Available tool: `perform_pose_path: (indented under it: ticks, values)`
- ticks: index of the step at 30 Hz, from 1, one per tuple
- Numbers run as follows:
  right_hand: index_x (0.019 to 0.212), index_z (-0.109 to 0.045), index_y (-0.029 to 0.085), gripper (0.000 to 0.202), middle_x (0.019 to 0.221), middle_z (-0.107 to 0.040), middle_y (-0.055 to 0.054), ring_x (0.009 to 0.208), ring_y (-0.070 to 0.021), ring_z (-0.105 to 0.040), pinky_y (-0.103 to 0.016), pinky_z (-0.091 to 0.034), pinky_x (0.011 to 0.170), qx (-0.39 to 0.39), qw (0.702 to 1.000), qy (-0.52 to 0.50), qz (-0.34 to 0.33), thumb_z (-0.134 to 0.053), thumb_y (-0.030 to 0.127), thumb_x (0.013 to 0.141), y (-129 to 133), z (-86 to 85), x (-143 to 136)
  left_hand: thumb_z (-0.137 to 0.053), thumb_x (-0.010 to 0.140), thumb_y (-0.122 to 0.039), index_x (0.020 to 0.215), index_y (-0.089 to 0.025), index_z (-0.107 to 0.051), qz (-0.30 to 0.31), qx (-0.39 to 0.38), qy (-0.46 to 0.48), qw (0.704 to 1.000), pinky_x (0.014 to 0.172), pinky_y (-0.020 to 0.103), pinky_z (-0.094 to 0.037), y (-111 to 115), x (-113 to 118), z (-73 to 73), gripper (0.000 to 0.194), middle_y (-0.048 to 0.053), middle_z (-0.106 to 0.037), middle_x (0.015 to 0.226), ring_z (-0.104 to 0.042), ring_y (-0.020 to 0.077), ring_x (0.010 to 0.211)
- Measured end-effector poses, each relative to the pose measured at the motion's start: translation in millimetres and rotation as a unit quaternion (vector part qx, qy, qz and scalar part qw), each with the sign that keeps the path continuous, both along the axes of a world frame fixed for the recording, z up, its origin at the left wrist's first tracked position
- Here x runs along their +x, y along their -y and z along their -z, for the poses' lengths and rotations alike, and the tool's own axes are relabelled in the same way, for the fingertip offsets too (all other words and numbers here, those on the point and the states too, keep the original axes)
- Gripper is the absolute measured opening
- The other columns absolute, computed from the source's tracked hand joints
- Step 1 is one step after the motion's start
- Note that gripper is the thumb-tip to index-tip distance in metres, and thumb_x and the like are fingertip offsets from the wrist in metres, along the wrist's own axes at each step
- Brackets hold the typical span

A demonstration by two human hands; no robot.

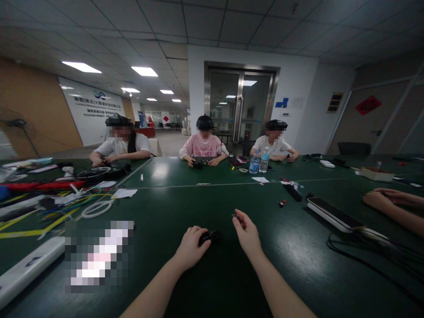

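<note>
My left hand is closed around a small black object that rests on the dark green tabletop. The object's right part sticks out past my thumb; its exact kind is too dim to tell. To the right of it and apart, my right hand is raised a little with thumb and index finger pinched. Between those fingertips shows a tiny dark piece, too small to name. A gap of bare tabletop lies between the piece and the black object.
Cables and a white power strip lie at left. A phone sits on a white block at right, near another person's hands. Two water bottles stand at the far side, where several people sit.
</note>
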State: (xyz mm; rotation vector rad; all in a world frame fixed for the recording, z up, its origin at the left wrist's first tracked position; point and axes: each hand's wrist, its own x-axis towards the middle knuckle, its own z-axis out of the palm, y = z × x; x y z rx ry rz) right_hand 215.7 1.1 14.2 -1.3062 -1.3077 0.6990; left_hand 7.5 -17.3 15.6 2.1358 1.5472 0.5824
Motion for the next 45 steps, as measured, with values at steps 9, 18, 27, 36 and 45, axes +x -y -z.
perform_pose_path:
  ticks: [9, 18, 27, 36, 45]
  values:
    - [0.105, -0.063, 0.027, 0.031, 0.105, -0.064, -0.001, 0.103, -0.0214, -0.056, -0.038, -0.043, 0.090, -0.049, 0.986, 0.108, -0.118, -0.056, 0.033, 0.075, 15, -3.2, -19, -0.043, 0.081, -0.046, 0.116, -0.022, -0.054, 0.001, -0.001, 0.001, 1.000, 0.090, 0.031, -0.038, 0, 0, -0.6, 0.043, 0.005, -0.054, 0.112, -0.046, 0.0210, 0.106]
    - [0.092, -0.068, 0.029, 0.022, 0.103, -0.064, -0.001, 0.104, -0.0226, -0.054, -0.040, -0.037, 0.094, -0.040, 0.961, 0.215, -0.168, -0.061, 0.029, 0.071, 14, -4.0, -29, -0.042, 0.082, -0.044, 0.116, -0.021, -0.053, 0.004, 0.016, -0.012, 1.000, 0.091, 0.032, -0.037, -1, 2, 2.7, 0.042, 0.006, -0.054, 0.111, -0.046, 0.0218, 0.105]
    - [0.100, -0.066, 0.029, 0.030, 0.110, -0.063, -0.003, 0.108, -0.0231, -0.052, -0.041, -0.036, 0.095, -0.056, 0.953, 0.228, -0.191, -0.061, 0.030, 0.071, 13, -2.9, -25, -0.041, 0.083, -0.041, 0.120, -0.020, -0.051, 0.003, 0.021, -0.027, 0.999, 0.094, 0.032, -0.034, -2, 2, 7.0, 0.043, 0.007, -0.053, 0.115, -0.044, 0.0217, 0.109]
    - [0.111, -0.060, 0.031, 0.045, 0.114, -0.062, -0.002, 0.111, -0.0230, -0.051, -0.042, -0.034, 0.098, -0.030, 0.955, 0.209, -0.208, -0.061, 0.022, 0.068, 14, 0.0, -22, -0.035, 0.085, -0.038, 0.114, -0.021, -0.054, -0.004, 0.024, -0.031, 0.999, 0.096, 0.033, -0.033, -5, 2, 12.1, 0.039, 0.006, -0.051, 0.118, -0.044, 0.0215, 0.111]
    - [0.106, -0.062, 0.035, 0.040, 0.113, -0.061, 0.000, 0.112, -0.0241, -0.048, -0.045, -0.033, 0.098, -0.050, 0.952, 0.218, -0.208, -0.061, 0.024, 0.068, 17, -2.3, -22, -0.035, 0.086, -0.038, 0.114, -0.021, -0.054, -0.002, 0.008, -0.038, 0.999, 0.096, 0.033, -0.034, -1, 3, 2.9, 0.038, 0.005, -0.051, 0.118, -0.044, 0.0210, 0.111]
